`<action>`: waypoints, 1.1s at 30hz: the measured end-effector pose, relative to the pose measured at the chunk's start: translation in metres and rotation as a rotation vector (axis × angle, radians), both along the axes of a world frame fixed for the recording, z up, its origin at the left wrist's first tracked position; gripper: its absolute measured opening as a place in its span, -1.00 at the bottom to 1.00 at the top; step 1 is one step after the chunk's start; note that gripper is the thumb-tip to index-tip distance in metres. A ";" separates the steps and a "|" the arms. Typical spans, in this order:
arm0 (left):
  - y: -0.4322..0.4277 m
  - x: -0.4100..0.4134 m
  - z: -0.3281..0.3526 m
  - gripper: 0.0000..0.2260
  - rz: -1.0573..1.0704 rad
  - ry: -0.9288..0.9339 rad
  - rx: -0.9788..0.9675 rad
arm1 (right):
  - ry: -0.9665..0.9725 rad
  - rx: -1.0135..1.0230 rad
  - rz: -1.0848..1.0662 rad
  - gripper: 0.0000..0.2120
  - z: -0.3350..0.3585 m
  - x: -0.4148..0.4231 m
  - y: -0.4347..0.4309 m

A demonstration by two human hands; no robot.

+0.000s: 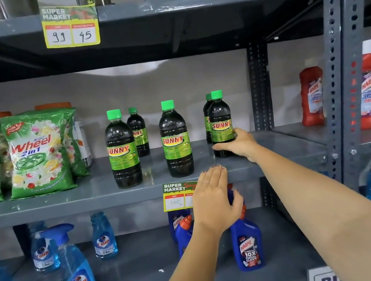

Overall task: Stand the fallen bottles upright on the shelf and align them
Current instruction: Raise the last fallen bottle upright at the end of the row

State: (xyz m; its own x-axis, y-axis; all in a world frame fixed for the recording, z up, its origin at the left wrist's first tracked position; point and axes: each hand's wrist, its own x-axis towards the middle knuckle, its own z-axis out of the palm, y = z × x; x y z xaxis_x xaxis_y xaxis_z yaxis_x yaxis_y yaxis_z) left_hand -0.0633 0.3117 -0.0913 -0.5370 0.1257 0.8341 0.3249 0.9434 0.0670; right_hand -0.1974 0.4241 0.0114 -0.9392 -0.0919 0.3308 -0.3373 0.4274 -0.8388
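The right hand grips the low body of the rightmost Sunny bottle, upright at centre-right on the shelf, while the left hand hovers open below; full, rigid and probably slick plastic, it is best held at the labelled waist.

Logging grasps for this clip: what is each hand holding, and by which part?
The right hand grips the rightmost front Sunny bottle around its lower body, upright on the shelf. The left hand holds nothing.
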 end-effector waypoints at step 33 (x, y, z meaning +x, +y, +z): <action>-0.021 0.014 0.052 -0.53 -0.039 0.236 0.091 | 0.016 -0.196 0.192 -0.03 -0.004 0.033 0.021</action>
State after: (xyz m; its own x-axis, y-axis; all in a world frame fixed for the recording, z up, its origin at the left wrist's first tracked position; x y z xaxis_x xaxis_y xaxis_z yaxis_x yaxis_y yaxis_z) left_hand -0.0489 0.2906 -0.0391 -0.3227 0.0612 0.9445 0.3772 0.9235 0.0691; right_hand -0.1647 0.4453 0.0071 -0.9055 -0.2002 0.3742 -0.4099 0.1843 -0.8933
